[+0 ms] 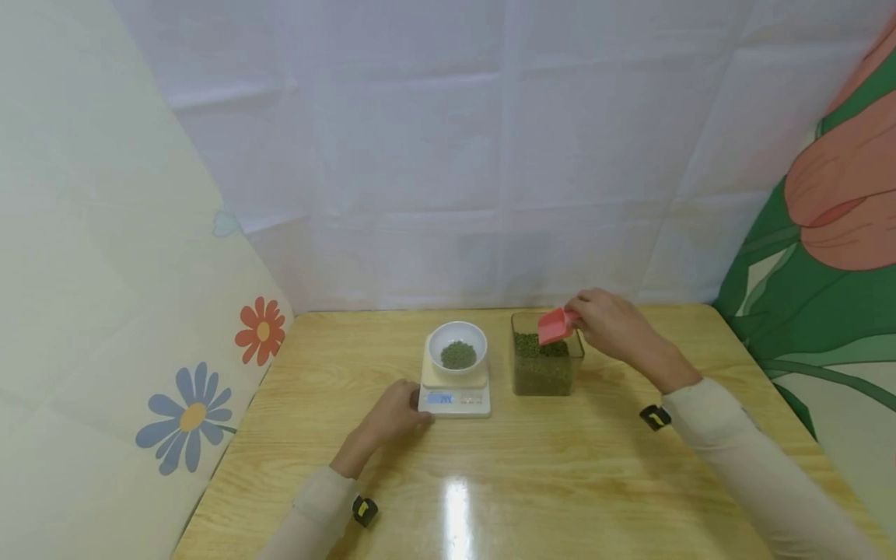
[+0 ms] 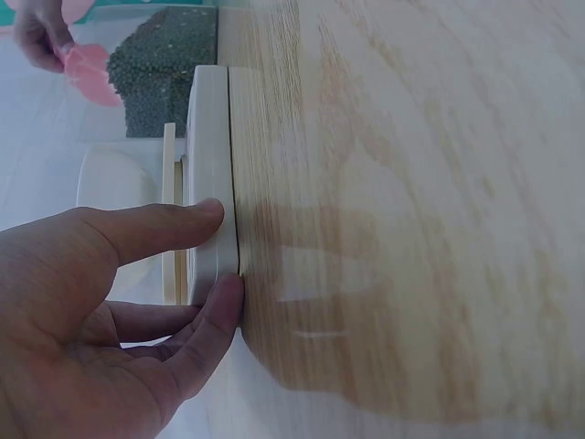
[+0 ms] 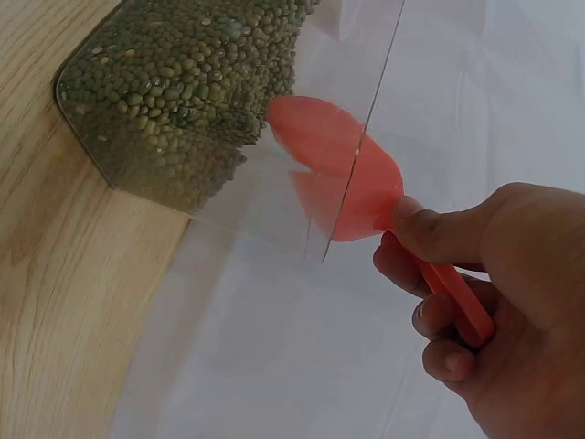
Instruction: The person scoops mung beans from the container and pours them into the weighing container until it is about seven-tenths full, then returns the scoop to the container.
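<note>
My right hand (image 1: 616, 325) grips the handle of a pink scoop (image 1: 554, 327). The scoop's blade tilts down inside the top of a clear square container (image 1: 576, 364), over green mung beans (image 3: 174, 91); the blade looks bare of beans in the right wrist view. To the left stands a white kitchen scale (image 1: 455, 381) with a lit display. On its platform sits a white bowl (image 1: 458, 330) holding a small heap of beans (image 1: 458, 355). With thumb and fingers, my left hand (image 1: 393, 411) holds the scale's front left corner.
Everything stands on a wood-grain table (image 1: 560, 482) near its back edge. A white cloth (image 1: 413, 155) hangs behind, and flower-printed sheets (image 1: 189, 420) flank both sides. Each sleeve carries a small black device (image 1: 656, 418) by the wrist.
</note>
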Motion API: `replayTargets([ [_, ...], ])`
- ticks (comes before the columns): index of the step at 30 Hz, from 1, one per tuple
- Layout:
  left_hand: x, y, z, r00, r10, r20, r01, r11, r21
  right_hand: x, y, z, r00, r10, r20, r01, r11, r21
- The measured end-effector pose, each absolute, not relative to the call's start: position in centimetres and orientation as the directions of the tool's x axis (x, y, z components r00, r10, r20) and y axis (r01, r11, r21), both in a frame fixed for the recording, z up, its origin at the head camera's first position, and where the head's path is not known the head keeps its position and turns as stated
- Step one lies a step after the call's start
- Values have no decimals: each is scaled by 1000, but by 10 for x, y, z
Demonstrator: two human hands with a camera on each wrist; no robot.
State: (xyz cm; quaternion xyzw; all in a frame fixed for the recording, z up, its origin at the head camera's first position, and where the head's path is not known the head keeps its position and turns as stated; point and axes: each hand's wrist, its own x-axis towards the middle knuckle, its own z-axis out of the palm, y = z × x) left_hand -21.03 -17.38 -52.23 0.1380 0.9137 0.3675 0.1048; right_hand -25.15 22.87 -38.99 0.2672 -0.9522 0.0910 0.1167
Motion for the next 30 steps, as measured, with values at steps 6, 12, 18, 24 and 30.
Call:
replayTargets([
  [6, -212, -174, -523, -940, 329, -94, 173, 693, 700, -253, 224, -395, -810, -509, 291, -550, 831, -79],
  [12, -213, -174, -524, -937, 339, -88, 184, 689, 701, -255, 219, -398, -800, -524, 293, -560, 827, -51],
  [18, -213, -174, -523, -934, 346, -87, 182, 673, 717, -258, 217, -400, -793, -538, 287, -565, 825, -12],
  [24, -212, -174, -523, -941, 326, -94, 171, 695, 699, -259, 213, -401, -802, -536, 262, -556, 831, -2],
  [30, -210, -173, -522, -943, 319, -96, 166, 701, 694, -259, 211, -404, -794, -542, 276, -563, 827, 5],
])
